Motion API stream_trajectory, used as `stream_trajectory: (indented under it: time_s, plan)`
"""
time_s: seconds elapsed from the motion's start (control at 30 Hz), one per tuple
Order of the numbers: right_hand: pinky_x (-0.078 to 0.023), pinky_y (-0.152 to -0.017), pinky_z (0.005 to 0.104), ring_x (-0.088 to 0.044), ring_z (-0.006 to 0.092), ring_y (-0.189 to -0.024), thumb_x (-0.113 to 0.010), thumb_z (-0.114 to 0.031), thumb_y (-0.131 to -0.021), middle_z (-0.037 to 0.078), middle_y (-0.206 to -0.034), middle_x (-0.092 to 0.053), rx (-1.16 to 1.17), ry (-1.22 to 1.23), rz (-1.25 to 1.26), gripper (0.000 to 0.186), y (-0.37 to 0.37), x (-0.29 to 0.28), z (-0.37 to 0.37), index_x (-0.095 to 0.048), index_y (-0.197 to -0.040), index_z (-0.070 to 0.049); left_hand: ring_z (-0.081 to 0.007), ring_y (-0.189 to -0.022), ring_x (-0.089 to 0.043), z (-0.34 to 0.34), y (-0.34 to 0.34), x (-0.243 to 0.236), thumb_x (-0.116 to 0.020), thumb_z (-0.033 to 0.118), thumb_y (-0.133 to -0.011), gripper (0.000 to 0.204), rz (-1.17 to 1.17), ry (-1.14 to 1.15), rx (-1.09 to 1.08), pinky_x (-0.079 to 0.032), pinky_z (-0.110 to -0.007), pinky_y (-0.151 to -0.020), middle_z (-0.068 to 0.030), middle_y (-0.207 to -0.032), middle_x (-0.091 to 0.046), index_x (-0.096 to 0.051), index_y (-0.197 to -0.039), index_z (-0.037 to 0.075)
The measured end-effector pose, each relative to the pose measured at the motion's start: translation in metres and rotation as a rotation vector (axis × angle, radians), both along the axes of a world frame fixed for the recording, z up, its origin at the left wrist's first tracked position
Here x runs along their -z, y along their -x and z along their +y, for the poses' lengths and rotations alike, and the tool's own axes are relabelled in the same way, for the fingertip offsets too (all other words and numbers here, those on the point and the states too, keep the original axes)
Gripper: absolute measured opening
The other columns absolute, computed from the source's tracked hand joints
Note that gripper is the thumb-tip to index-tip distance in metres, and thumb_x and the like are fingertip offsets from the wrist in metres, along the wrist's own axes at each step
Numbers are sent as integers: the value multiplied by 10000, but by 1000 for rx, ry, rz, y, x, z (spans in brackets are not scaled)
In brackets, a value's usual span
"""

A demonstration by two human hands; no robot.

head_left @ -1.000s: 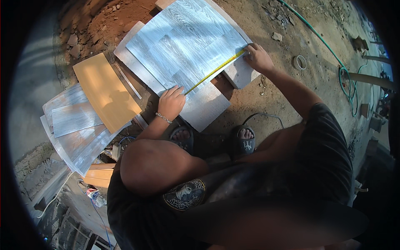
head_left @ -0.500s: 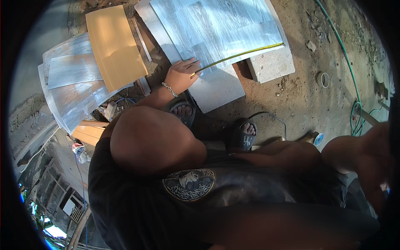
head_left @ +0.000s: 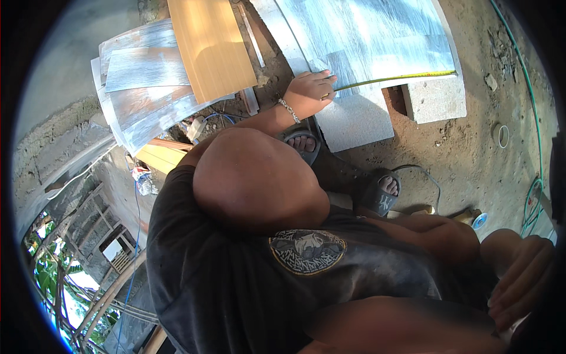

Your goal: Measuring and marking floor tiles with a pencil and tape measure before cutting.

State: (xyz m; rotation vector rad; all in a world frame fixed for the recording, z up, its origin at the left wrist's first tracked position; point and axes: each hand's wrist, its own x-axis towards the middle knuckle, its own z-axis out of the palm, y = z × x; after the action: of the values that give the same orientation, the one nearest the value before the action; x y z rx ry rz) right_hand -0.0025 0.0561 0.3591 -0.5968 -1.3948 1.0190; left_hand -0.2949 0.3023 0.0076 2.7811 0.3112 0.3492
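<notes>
My left hand [head_left: 309, 91] grips one end of a yellow tape measure [head_left: 401, 76], its fingers on the edge of a grey wood-patterned sheet [head_left: 383, 35]. The tape stretches rightward along the sheet's near side. Beneath the sheet are pale grey blocks [head_left: 354, 124] [head_left: 436, 103]. My right hand [head_left: 519, 277] is low at the right rim, away from the sheet, with curled fingers; what they hold, if anything, is hidden.
A tan panel [head_left: 209, 50] lies over grey patterned offcuts [head_left: 138, 68] at upper left, with wooden planks [head_left: 159, 156] below. A white ring [head_left: 502, 135] and green hose [head_left: 533, 200] lie on the dirt at right, near concrete rubble [head_left: 490, 82].
My right hand has left the tape's right end and come down to the lower right. My left hand stays on the sheet with the tape; the view has shifted, moving the scene rightward.
</notes>
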Motion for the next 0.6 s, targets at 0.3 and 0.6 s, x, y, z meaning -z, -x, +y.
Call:
stream_trajectory:
  time_s: [0.3,0.6]
  plan:
    - [-505,-979,341,-666,189,-1068,-402,-183,-1116,118,-1096,-687,81,1066,72,227,-9,215,-10,-551,-1175,-22,-192,-1171,-690,6,6,2,-711,203,-880,187,-16,-2,-14,-527,-352,-886,-3,-1067,-780,-676,-710,131]
    - [-442,-697,351,-489,181,-730,-405,-416,-1120,50,-782,-507,353,1117,-764,418,-18,312,-5,-600,-1207,-57,-215,-1133,-712,0,7,-2,-736,170,-856,151,-31,-6,14,-524,-354,-833,-40,-1105,-779,-675,-729,116]
